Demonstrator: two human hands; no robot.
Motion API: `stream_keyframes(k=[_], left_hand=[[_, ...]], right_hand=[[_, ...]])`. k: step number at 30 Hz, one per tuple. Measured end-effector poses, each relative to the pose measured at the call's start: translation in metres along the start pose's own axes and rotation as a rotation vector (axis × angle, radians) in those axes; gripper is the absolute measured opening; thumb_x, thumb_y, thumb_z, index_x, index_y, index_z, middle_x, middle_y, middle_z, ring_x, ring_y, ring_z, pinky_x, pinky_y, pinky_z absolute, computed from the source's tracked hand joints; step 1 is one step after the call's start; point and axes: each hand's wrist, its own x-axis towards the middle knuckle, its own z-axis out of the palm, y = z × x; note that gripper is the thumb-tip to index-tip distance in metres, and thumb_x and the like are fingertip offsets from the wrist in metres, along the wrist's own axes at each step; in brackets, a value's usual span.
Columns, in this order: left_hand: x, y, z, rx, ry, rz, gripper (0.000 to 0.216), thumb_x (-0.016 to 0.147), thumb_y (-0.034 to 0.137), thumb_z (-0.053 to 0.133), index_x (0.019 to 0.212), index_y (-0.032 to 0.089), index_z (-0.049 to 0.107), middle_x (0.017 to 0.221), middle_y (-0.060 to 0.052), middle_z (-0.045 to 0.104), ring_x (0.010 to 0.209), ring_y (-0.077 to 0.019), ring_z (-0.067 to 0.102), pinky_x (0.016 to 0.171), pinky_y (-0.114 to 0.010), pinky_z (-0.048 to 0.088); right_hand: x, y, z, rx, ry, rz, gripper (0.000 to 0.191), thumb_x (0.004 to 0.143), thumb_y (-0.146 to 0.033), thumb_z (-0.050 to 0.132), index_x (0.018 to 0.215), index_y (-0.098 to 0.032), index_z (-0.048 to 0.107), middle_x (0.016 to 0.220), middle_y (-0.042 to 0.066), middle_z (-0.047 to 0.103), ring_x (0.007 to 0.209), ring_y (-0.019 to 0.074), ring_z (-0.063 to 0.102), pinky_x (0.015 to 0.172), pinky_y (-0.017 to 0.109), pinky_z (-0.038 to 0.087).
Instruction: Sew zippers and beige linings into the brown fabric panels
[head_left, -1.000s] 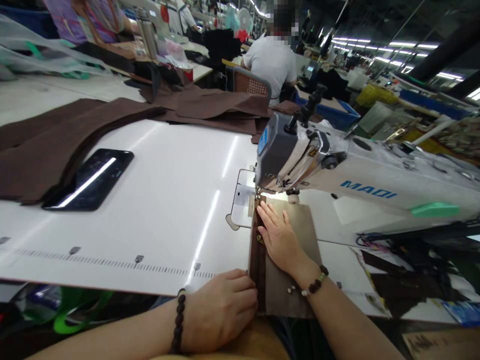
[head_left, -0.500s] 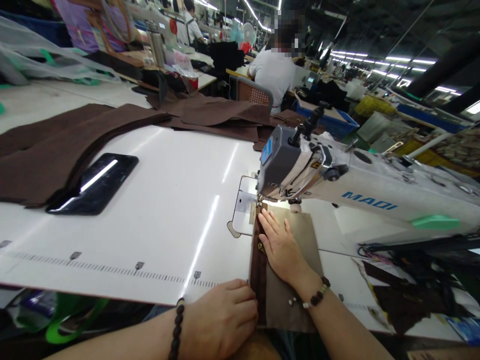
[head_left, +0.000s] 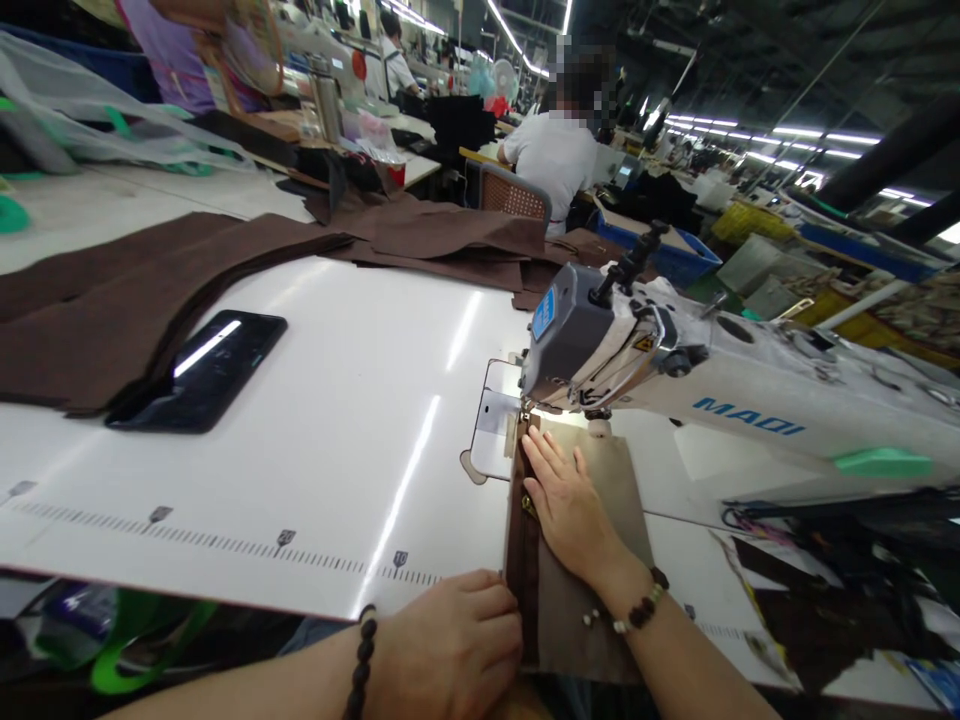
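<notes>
A khaki fabric piece (head_left: 585,610) with a dark brown zipper strip (head_left: 523,570) along its left side lies under the head of a sewing machine (head_left: 637,350). My right hand (head_left: 574,505) rests flat on this fabric, fingers stretched toward the needle area, just right of the zipper. Close to its thumb is a small brass zipper pull (head_left: 529,506). At the table's front edge, my left hand (head_left: 454,640) is closed at the fabric's lower left edge; its fingertips are partly hidden. The needle itself is too small to make out.
A black phone (head_left: 199,370) lies on the white table (head_left: 352,400) beside stacked brown fabric pieces (head_left: 112,310). Dark scraps (head_left: 802,610) lie at the right. Beyond the machine, a person in a white shirt (head_left: 551,160) sits near a blue crate (head_left: 686,255).
The whole view has shifted slightly, so things appear a little lower and farther right. Both hands keep their places on the fabric, with no clear movement against the machine.
</notes>
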Motion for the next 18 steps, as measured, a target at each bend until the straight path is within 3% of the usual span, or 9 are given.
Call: stream_keyframes(k=[7,10,12,14,15,17,18], left_hand=[[0.002,0.003,0.009,0.033,-0.020,-0.042,0.009,0.084,0.019,0.057,0.078,0.014,0.053,0.079,-0.002,0.058,0.083,-0.0155,0.053,0.080,-0.027,0.042],[-0.002,-0.001,0.006,0.059,-0.027,-0.066,0.012,0.086,0.024,0.057,0.078,0.015,0.054,0.078,0.001,0.061,0.079,-0.0108,0.055,0.081,-0.021,0.042],[-0.011,-0.015,-0.016,0.104,-0.009,-0.161,0.012,0.087,0.026,0.054,0.082,0.016,0.055,0.081,0.001,0.062,0.079,-0.0095,0.056,0.083,-0.019,0.041],[-0.031,-0.039,-0.057,0.203,0.025,-0.378,0.017,0.089,0.033,0.051,0.091,0.018,0.057,0.092,0.000,0.063,0.086,-0.0116,0.056,0.086,-0.023,0.042],[-0.045,-0.055,-0.082,0.298,0.052,-0.573,0.020,0.090,0.033,0.048,0.099,0.018,0.057,0.102,-0.002,0.062,0.093,-0.0125,0.056,0.089,-0.023,0.041],[-0.079,-0.089,-0.136,0.525,0.053,-1.111,0.028,0.090,0.035,0.048,0.114,0.022,0.053,0.120,-0.001,0.055,0.109,-0.0141,0.050,0.097,-0.023,0.036],[-0.099,-0.107,-0.160,0.593,0.080,-1.263,0.031,0.091,0.034,0.044,0.116,0.018,0.052,0.125,-0.005,0.050,0.114,-0.0185,0.047,0.098,-0.028,0.035]], right_hand=[[-0.001,0.002,0.005,-0.066,0.036,-0.024,0.047,0.094,-0.028,0.020,0.139,-0.018,0.025,0.145,-0.002,0.019,0.134,0.0168,0.019,0.106,0.050,0.025],[-0.002,0.007,0.017,-0.152,0.169,-0.089,0.046,0.094,-0.029,0.019,0.137,-0.017,0.030,0.142,0.000,0.026,0.130,0.0181,0.029,0.100,0.050,0.035],[-0.001,0.013,0.027,-0.240,0.314,-0.158,0.045,0.093,-0.030,0.022,0.133,-0.015,0.037,0.139,0.002,0.032,0.125,0.0198,0.038,0.092,0.049,0.042],[0.002,0.019,0.037,-0.341,0.446,-0.237,0.046,0.092,-0.030,0.022,0.128,-0.013,0.044,0.136,0.004,0.037,0.119,0.0213,0.046,0.085,0.047,0.048],[0.004,0.023,0.041,-0.390,0.498,-0.281,0.046,0.091,-0.030,0.022,0.125,-0.012,0.047,0.135,0.005,0.038,0.115,0.0220,0.049,0.081,0.046,0.049],[0.007,0.030,0.048,-0.478,0.553,-0.362,0.046,0.089,-0.029,0.023,0.120,-0.011,0.053,0.134,0.007,0.039,0.110,0.0224,0.054,0.076,0.043,0.052],[0.008,0.034,0.050,-0.518,0.562,-0.391,0.046,0.088,-0.029,0.025,0.119,-0.012,0.054,0.133,0.007,0.039,0.108,0.0223,0.055,0.074,0.042,0.052]])
